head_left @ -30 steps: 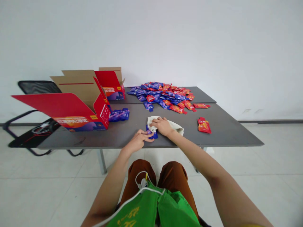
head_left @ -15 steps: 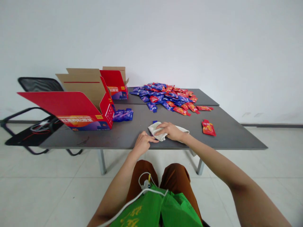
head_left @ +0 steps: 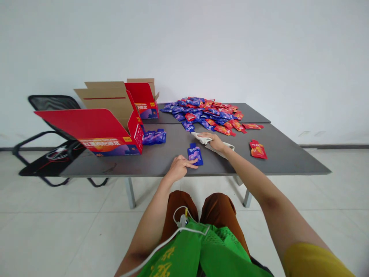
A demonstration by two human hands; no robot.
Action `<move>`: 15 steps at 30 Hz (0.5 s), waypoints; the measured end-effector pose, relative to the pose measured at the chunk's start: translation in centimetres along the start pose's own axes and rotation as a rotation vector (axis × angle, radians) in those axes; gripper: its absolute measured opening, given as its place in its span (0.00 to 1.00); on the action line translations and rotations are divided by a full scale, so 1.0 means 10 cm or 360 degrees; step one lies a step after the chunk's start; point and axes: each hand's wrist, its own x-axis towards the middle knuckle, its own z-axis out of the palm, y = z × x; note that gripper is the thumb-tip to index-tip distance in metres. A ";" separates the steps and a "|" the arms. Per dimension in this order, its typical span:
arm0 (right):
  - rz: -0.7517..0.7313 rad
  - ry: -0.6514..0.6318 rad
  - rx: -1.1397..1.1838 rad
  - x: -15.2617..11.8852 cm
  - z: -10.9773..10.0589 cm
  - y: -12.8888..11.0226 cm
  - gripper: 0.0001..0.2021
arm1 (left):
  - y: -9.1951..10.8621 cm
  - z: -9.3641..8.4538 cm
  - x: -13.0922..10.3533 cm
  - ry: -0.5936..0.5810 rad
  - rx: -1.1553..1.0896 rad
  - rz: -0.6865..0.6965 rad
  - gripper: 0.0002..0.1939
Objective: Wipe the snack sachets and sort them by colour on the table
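A blue-purple pouch lies flat on the table near its front edge, its spout end pointing away from me. My left hand rests beside it, with extended fingers touching the pouch's lower part and not wrapped around it. Beyond and to the right, my right hand is closed on a white cloth. Part of the cloth trails under my right wrist. The cloth's front end is near another blue pouch at the edge of the pile.
Blue and red pouches form a large pile at the back. A red pouch lies alone at right. At left stand open red cartons, with several blue pouches beside them. A black chair is behind the table's left end.
My right hand has lifted the cloth off the blue-purple pouch and moved it away toward the pile, uncovering the pouch. My left hand stays at the pouch. The view has shifted slightly.
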 end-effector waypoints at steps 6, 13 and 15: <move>-0.0277 -0.0457 0.0223 -0.26 0.07 -0.39 0.19 | 0.07 -0.02 -0.04 0.0049 -0.0017 -0.0069 0.31; -0.0050 -0.0348 -0.0484 -0.09 0.09 -0.12 0.28 | 0.13 0.03 -0.06 0.0175 -0.0092 -0.0032 0.30; 0.0115 -0.0264 -0.0592 -0.08 0.03 0.01 0.30 | 0.17 0.05 -0.09 0.0349 -0.0100 -0.0097 0.28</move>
